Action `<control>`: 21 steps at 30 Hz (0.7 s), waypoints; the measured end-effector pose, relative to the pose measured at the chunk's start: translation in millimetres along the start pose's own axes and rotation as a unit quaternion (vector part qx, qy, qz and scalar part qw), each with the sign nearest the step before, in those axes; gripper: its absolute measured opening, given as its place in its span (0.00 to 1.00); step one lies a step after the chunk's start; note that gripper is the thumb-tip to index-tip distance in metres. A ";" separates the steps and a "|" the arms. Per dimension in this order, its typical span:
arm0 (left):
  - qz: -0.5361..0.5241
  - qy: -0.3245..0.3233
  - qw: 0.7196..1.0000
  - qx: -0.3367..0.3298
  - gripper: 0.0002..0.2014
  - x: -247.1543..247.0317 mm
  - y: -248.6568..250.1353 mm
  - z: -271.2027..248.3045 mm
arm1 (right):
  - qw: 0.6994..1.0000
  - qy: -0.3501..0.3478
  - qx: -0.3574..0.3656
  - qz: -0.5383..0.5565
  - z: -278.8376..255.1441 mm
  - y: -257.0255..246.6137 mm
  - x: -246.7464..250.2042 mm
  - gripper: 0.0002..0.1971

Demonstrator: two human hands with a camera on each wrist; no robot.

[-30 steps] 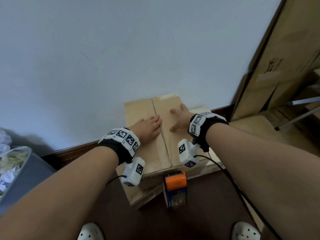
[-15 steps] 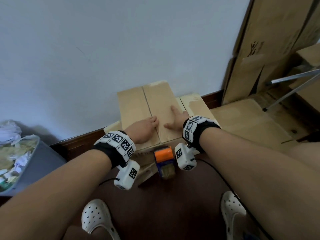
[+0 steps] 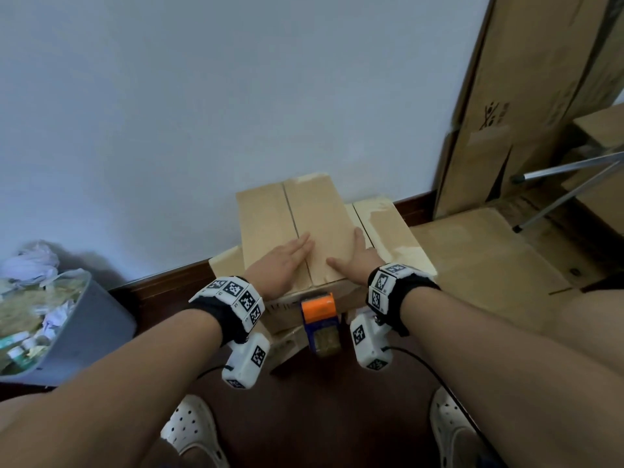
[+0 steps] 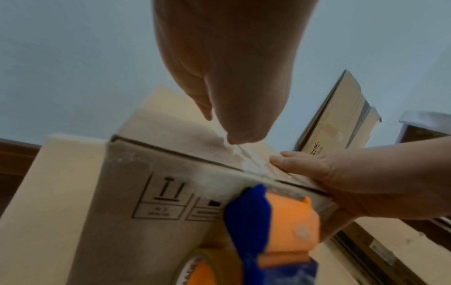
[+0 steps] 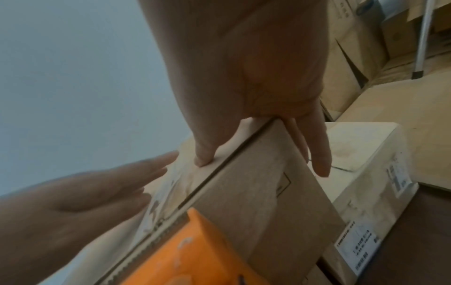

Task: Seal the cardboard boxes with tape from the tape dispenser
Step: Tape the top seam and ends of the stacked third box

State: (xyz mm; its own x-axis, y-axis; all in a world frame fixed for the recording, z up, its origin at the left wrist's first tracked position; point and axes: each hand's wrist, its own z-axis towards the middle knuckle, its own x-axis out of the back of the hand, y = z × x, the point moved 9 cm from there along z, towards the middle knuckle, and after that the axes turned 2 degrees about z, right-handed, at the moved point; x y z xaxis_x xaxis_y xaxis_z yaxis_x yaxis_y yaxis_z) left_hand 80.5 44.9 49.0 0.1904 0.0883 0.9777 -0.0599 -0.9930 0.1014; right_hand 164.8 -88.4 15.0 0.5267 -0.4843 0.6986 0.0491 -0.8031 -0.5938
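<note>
I press both flaps of the box [image 3: 297, 228] flat with left hand [image 3: 282, 263] and right hand [image 3: 354, 261], fingers straight; the cardboard looks light, stiff, so next I'd grip the dispenser [image 3: 320, 319] by its body.

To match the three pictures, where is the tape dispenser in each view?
Head: tape dispenser low centre, against the top box's near side.
Left wrist: bottom, right of centre.
Right wrist: bottom, left of centre.
Shared landmark: the box's near top edge.

Dark brown floor [image 3: 304, 417]. On it: pale boxes [image 3: 388, 224] by wall, grey bin [image 3: 84, 325] at left, flattened cardboard [image 3: 479, 258] at right, metal stand leg [image 3: 553, 204], white clogs [image 3: 189, 430].
</note>
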 end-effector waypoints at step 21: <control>-0.098 -0.051 0.993 0.033 0.27 -31.2 25.8 -25.6 | 0.982 -0.030 -0.106 0.152 -33.9 36.3 -7.1 0.37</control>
State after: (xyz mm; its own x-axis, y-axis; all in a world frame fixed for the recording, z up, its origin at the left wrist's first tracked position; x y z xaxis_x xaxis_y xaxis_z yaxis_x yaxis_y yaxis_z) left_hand 47.9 18.5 25.8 0.2896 0.2764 0.9164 0.0526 -0.9606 0.2731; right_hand 134.0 -125.8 2.0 0.5395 -0.6964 0.4732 -0.2930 -0.6822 -0.6699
